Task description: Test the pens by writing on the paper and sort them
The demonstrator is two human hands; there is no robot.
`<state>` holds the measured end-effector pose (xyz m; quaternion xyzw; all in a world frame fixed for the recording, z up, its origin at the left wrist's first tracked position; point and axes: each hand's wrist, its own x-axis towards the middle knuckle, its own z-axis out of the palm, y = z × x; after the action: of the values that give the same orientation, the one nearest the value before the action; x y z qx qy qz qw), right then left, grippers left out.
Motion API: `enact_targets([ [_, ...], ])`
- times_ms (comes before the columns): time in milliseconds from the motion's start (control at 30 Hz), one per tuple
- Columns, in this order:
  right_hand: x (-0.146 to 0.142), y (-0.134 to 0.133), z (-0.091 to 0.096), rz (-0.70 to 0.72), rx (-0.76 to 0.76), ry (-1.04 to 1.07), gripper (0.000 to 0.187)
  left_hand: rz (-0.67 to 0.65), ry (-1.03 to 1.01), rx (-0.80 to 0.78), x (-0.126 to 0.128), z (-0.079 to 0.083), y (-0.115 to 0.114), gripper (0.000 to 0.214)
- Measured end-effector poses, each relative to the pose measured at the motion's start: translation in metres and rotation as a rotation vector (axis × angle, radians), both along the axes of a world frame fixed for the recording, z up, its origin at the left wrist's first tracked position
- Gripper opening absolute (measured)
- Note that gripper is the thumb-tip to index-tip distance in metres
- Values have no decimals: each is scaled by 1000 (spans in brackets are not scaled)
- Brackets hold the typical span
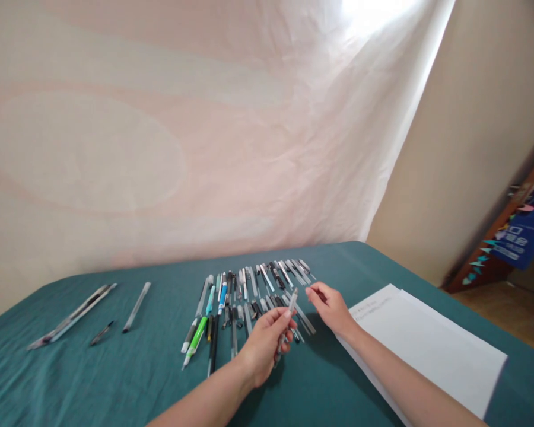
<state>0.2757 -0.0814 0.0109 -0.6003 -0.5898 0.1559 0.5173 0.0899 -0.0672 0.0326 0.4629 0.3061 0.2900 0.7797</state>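
My left hand point(269, 344) is closed around a clear-barrelled pen point(292, 301), held upright at a tilt above the table. To its right hovers my right hand point(329, 305), with thumb and forefinger brought together; whether something tiny is between them I cannot make out. Behind and left of my hands lie rows of many pens, among them a bright green pen point(196, 341), a blue-and-white pen point(223, 295) and a black pen point(213, 344). Part of the front row is hidden by my left hand.
On the left of the green cloth point(160, 379) lie a single clear pen point(136, 307), a short dark pen part point(102, 333) and a bundle of long pens point(73, 317). White paper sheets point(436, 350) lie under my right forearm. A pale curtain point(249, 148) hangs behind the table.
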Motion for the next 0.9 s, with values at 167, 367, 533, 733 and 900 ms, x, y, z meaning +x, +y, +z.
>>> enact_targets([
  [167,-21,-9,14,184,-62,169,33,22,-17,96,-3,-8,-4,36],
  [367,-41,-11,14,166,-80,294,31,-4,-25,176,-8,-14,-5,37],
  [533,-41,-10,10,144,-127,383,30,-27,-15,204,-7,-20,-5,33],
  [733,-36,-8,11,176,-182,484,32,-39,-13,188,-7,-21,-4,33],
  [900,-35,-7,10,214,-215,603,32,-66,-45,146,-9,-19,-5,34],
])
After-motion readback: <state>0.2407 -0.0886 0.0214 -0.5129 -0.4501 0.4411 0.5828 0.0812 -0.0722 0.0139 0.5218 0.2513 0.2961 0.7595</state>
